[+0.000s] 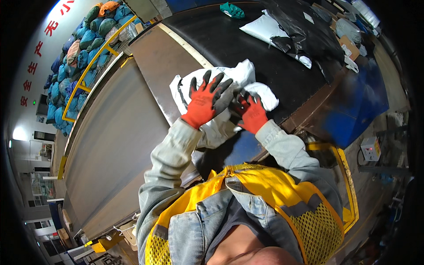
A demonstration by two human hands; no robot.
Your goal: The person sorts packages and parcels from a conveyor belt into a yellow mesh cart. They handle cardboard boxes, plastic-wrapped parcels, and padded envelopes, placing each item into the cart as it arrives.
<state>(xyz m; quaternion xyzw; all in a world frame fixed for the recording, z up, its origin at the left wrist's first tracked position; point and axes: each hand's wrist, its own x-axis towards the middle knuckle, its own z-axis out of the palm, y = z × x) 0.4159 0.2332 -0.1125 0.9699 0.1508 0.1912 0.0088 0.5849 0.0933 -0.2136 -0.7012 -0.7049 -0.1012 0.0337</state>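
A crumpled white plastic sack (217,132) lies at the edge of a black conveyor belt, before my chest. My left hand (205,99), in a red glove with black fingertips, rests spread on top of the sack. Close beside it on the right, my right hand (251,111), in a matching glove, has its fingers bent at a dark grey part of the bundle; whether they grip it cannot be told. A white bulge (263,94) of plastic sticks out beyond the right fingers.
Farther up the black belt (215,39) lie a green bag (232,10), a white parcel (263,28) and a large black plastic bag (301,36). A wide grey-brown belt (122,132) runs at the left. Yellow railings (347,185) stand at the right; stuffed sacks (87,39) are heaped upper left.
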